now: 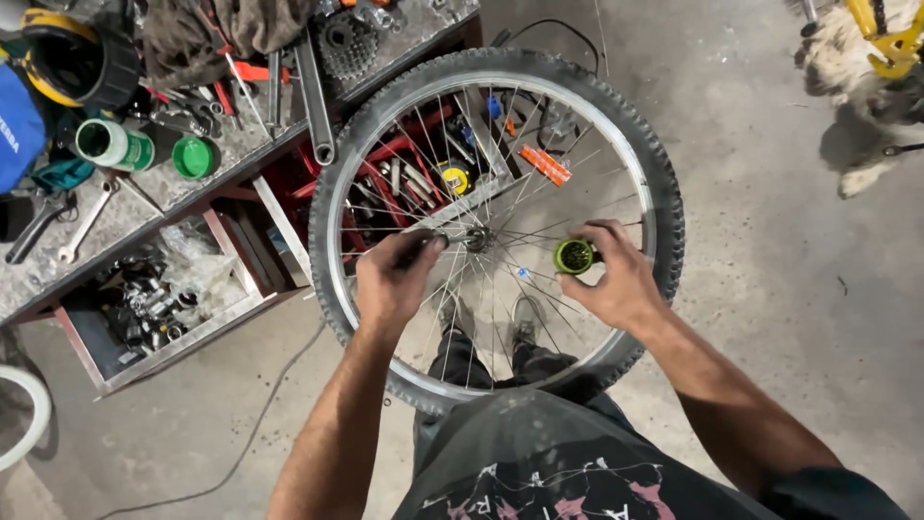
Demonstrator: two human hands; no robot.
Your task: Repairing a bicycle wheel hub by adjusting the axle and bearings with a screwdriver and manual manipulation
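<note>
Bicycle wheel point(500, 231) above stained concrete floor point(770, 289)

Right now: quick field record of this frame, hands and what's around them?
left hand: fingers at the wheel hub
right hand: holds small green tub, open, dark contents
wheel: spoked, tyre on, held over concrete floor
workbench: wrenches, green tub, loose lid
drawer: open, metal parts

At frame centre a bicycle wheel point(496, 226) is held upright. Its hub point(474, 237) is pinched by the left hand point(395, 274), while a small green container point(574, 256) is gripped in the right hand point(616, 279). A cluttered table point(144, 193) is seen upper left.
</note>
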